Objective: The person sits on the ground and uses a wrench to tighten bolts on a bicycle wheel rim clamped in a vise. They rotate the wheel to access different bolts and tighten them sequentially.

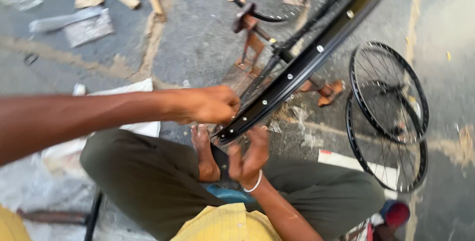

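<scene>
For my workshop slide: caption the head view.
Seated cross-legged, left hand and right hand grip a black rim; two wheels lie nearby.

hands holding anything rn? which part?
Both are on the black bicycle rim at its near end: left hand grips it from above, right hand supports it from underneath. Blur hides the finger detail.
</scene>
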